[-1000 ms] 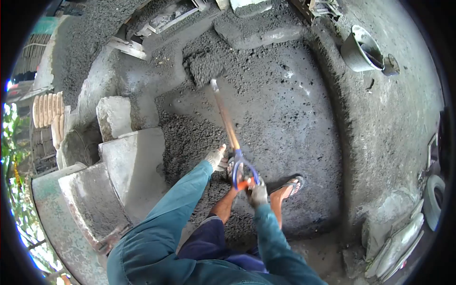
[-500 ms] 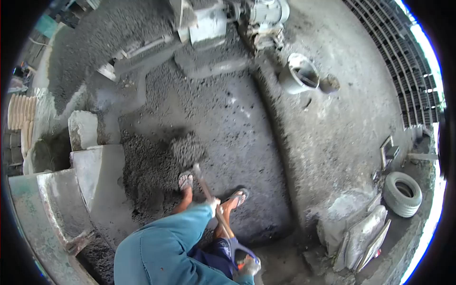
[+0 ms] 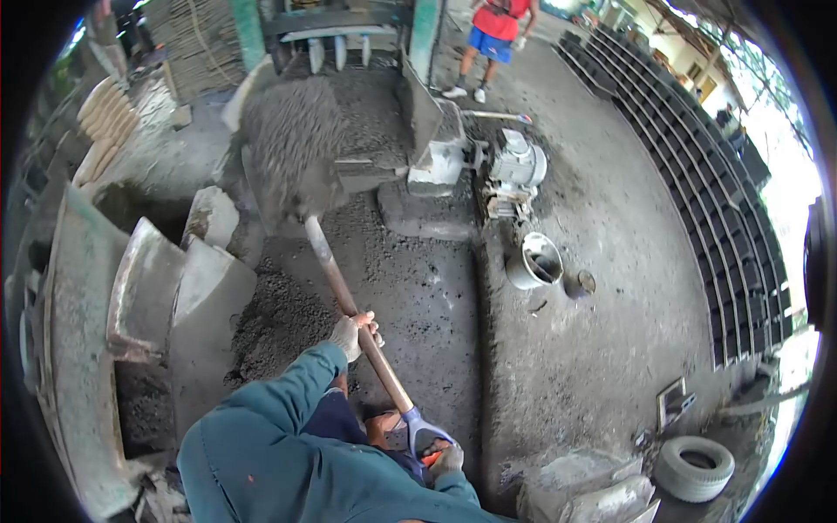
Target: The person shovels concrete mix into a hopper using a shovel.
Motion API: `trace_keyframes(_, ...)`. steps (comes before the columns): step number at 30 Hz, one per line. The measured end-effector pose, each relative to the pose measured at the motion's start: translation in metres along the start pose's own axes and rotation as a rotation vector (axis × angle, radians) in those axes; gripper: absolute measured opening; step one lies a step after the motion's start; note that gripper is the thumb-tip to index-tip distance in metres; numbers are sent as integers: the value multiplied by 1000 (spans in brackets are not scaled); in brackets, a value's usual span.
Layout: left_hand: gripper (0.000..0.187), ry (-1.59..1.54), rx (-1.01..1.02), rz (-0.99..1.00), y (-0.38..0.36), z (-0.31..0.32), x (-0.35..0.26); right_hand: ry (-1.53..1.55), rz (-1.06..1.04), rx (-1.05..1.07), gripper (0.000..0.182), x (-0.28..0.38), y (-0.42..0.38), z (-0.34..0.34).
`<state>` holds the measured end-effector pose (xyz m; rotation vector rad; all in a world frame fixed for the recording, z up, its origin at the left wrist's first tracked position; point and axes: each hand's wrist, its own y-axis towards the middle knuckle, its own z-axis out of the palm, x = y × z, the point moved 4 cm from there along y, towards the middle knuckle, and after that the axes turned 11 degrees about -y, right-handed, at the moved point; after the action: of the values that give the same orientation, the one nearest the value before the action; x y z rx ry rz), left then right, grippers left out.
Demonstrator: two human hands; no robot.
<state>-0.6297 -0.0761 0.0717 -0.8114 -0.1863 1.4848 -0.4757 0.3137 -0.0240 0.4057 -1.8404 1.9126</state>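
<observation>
A long-handled shovel [image 3: 335, 277] reaches forward from my body, its blade raised at the mouth of a trough. Loose dark grey mix [image 3: 296, 131], blurred by motion, spreads off the blade over the trough. My left hand [image 3: 352, 336], in a pale glove, is wrapped round the middle of the shaft. At the rear end my right hand [image 3: 444, 457], gloved with bare fingertips, grips the purple-blue D-handle. A heap of dark mix [image 3: 277, 327] lies on the floor to the left of the shaft.
A motor [image 3: 518, 163], a bucket [image 3: 534, 261] and a small pot [image 3: 581, 283] stand to the right. Another person [image 3: 493, 39] is standing beyond the motor. Black blocks [image 3: 689, 174] line racks at far right. A tyre [image 3: 694, 468] lies at lower right. Curved metal sheets [image 3: 153, 288] stand left.
The loaded shovel has swung up and forward from beside my feet to the trough, and mix is now flying off it. The view has tilted upward, bringing the other person into sight.
</observation>
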Motion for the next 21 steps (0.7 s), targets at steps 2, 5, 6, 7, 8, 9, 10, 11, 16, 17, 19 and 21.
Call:
trace_keyframes(2,20,-197,-87,-143,5,-55,28,-84,15,-57,15,11,17,-21)
trace_keyframes(5,18,-397,-410,-119,-22,-124,74,-219,4,-32,8,40,30,-52)
trace_keyframes(6,17,-459,-508,-137,-29,-142,78,-262,-7,17,6,56,33,-52)
trace_keyframes(7,17,-526,-618,-165,-39,-157,84,-250,-41,39,8,78,29,-44)
trace_keyframes(8,17,-583,-650,-143,-50,-163,84,-246,-64,55,13,106,15,-26)
trace_keyframes(9,17,-647,-684,-120,-60,-167,82,-329,-127,44,17,137,4,1)
trace_keyframes(10,17,-719,-723,-91,-73,-175,78,-421,-186,40,21,170,-10,35)
trace_keyframes(11,19,-784,-655,-40,-58,-210,79,-475,-346,184,25,196,-17,69)
trace_keyframes(16,30,-1021,-317,275,-68,-223,37,-956,-646,552,27,280,-70,254)
trace_keyframes(17,28,-1123,-475,252,-85,-203,19,-1041,-786,609,34,287,-90,288)
trace_keyframes(19,26,-1243,-550,332,-92,-204,-2,-1217,-988,778,46,294,-130,347)
trace_keyframes(21,26,-1297,-370,467,-95,-216,-22,-1323,-1449,1007,52,290,-203,400)
